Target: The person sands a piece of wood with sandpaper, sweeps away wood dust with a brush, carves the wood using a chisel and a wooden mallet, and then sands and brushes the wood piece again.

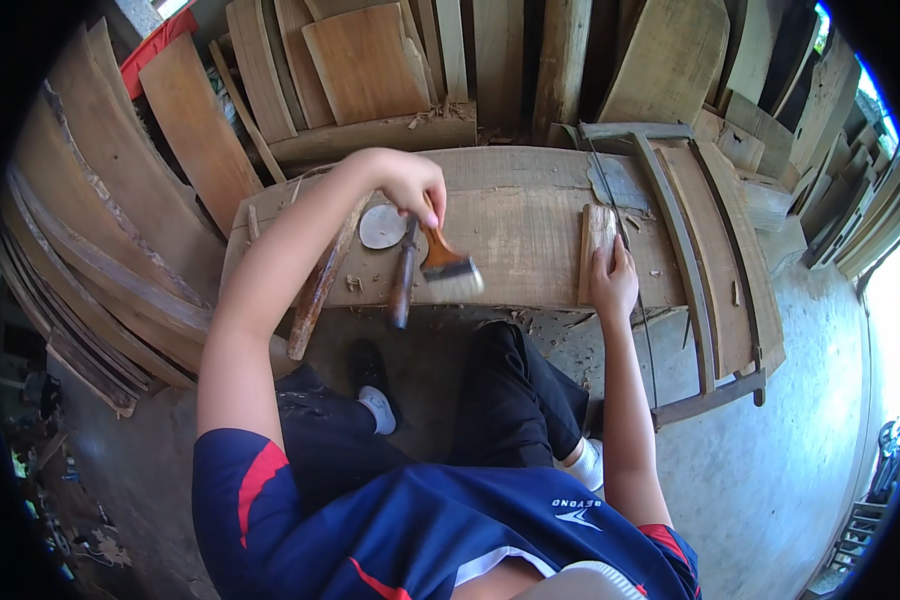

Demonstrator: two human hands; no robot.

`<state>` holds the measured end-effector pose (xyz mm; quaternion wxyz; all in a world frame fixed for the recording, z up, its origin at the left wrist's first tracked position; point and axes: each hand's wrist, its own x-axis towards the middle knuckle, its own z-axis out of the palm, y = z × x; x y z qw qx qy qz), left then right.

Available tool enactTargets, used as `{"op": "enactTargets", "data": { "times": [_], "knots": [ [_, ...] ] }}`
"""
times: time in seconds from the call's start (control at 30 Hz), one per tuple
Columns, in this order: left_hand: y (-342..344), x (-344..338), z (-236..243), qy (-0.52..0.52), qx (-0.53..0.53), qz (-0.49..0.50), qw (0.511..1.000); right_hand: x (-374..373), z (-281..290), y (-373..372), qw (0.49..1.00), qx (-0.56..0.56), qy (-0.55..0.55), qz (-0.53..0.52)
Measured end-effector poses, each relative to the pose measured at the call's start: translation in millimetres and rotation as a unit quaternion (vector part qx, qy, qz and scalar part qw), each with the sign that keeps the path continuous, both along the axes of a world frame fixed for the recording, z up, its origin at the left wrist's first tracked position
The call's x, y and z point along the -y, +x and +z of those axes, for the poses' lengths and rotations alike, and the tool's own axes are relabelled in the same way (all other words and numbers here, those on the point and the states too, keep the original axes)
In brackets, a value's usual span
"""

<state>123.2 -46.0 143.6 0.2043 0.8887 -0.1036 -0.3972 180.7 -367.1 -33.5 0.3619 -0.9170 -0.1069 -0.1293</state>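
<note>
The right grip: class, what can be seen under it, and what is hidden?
A piece of wood lies under the right grip, on the bench. Its upper end shows; the grip covers part further down, so that surface cannot be seen.

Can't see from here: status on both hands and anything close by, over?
Left hand holding paintbrush. Right hand on wood block. Frame saw close beside right hand.

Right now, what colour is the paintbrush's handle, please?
Paintbrush handle: orange-brown, clearest in the head view.
</note>
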Motion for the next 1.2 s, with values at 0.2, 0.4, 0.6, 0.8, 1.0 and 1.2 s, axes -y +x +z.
{"op": "enactTargets", "data": {
  "times": [0.2,0.4,0.6,0.8,1.0,1.2],
  "knots": [
    [20.5,12.4,-26.0,0.255,0.373,0.154,0.878,-4.8,0.5,-1.6,1.000,0.002,0.002,0.002],
    [38.9,51.8,-20.8,-0.024,0.113,-0.038,0.993,-2.7,1.3,-1.1,1.000,0.003,0.000,0.001],
    [53.3,52.7,-34.2,0.306,0.459,0.119,0.826,-5.8,5.9,-2.7,1.000,-0.009,0.001,-0.004],
    [37.2,49.2,-19.9,0.187,0.361,0.112,0.907,-3.2,0.3,-1.3,1.000,-0.008,0.000,-0.009],
    [7.8,18.6,-71.9,0.257,0.482,0.168,0.820,-7.0,3.1,-3.7,1.000,0.003,0.008,-0.006],
    [-37.9,-1.6,-110.3,-0.106,0.401,0.183,0.891,-1.4,-0.4,0.3,1.000,0.005,0.002,-0.011]
  ]
}}
